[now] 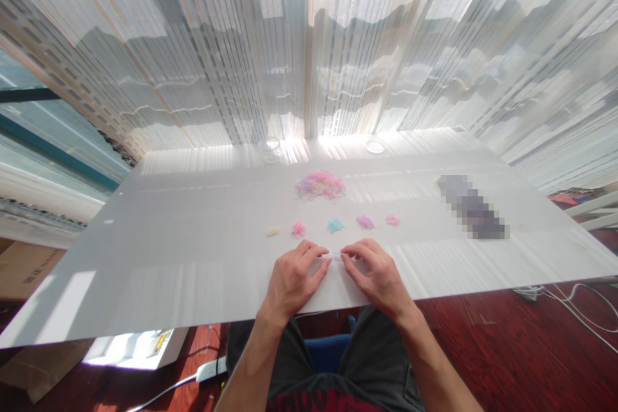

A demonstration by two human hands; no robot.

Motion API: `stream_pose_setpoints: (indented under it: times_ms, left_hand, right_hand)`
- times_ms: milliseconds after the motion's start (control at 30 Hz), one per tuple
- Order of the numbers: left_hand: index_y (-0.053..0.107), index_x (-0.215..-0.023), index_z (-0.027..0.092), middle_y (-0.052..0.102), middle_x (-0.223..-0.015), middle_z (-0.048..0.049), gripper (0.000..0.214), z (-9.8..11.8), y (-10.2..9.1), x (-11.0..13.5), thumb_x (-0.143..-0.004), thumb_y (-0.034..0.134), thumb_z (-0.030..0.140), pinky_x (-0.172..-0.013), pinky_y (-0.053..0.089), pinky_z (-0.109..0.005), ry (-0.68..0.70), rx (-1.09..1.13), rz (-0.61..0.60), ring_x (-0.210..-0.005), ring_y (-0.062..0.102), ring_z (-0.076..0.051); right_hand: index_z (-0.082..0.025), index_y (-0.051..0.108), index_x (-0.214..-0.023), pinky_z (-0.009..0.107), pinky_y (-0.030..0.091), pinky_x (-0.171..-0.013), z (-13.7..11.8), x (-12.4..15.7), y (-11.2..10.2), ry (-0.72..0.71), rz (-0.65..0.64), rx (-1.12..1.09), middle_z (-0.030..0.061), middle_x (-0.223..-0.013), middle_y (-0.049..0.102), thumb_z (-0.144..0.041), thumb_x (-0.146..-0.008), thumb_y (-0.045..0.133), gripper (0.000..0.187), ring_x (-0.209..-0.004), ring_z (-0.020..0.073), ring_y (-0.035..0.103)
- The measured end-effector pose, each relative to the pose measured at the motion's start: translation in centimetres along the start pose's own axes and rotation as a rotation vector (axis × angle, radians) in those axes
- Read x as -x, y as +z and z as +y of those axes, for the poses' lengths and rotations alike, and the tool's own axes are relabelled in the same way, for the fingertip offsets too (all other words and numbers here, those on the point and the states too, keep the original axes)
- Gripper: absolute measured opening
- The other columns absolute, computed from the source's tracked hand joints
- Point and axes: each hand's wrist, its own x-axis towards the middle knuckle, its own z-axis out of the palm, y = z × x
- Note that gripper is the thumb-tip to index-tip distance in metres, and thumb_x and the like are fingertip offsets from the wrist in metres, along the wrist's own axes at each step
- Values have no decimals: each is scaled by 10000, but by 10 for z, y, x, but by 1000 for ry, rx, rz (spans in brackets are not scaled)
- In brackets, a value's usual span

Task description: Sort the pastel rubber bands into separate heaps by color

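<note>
Near the table's front edge, my left hand (pixel 298 273) and my right hand (pixel 375 270) face each other with fingertips pinched. Between them is a small, pale, thin strip (pixel 335 255), one end at each hand; its exact kind is too small to make out. Just beyond my fingers lies a row of small piles of thin bits: pale yellow (pixel 273 231), hot pink (pixel 299 228), turquoise (pixel 335 224), purple (pixel 365 222) and light pink (pixel 393 220). Farther back is a larger heap of mixed pastel bits (pixel 320 186).
The white table (pixel 159 238) reaches a curtained window (pixel 309 45). Two clear round containers (pixel 273 149) (pixel 375 146) stand at its far edge. A pixelated object (pixel 473 206) lies on the right. Below are a white box (pixel 138 347), a power strip (pixel 211 370) and cables (pixel 574 302).
</note>
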Motion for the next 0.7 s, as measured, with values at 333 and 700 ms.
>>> stream_pose_setpoints:
  times_ms: [333, 700]
  left_hand:
    - [686, -1118, 211, 723, -949, -29, 161, 0, -3, 2, -1021, 573, 272, -651, 540, -209, 32, 59, 29, -746, 693, -127]
    - [709, -1009, 205, 713, -899, -13, 125, 1, -2, 1, -1013, 592, 248, -660, 523, -199, 51, 119, 44, -783, 696, -127]
  right_hand:
    - [-253, 708, -1003, 328, 574, -740, -2, -1, -2, -46, -34, -70, 45, -867, 678, -183, -975, 619, 117, -824, 207, 673]
    - [-229, 702, -1009, 324, 560, -751, 2, 1, 1, -42, -43, -79, 47, -870, 666, -186, -986, 615, 101, -823, 201, 661]
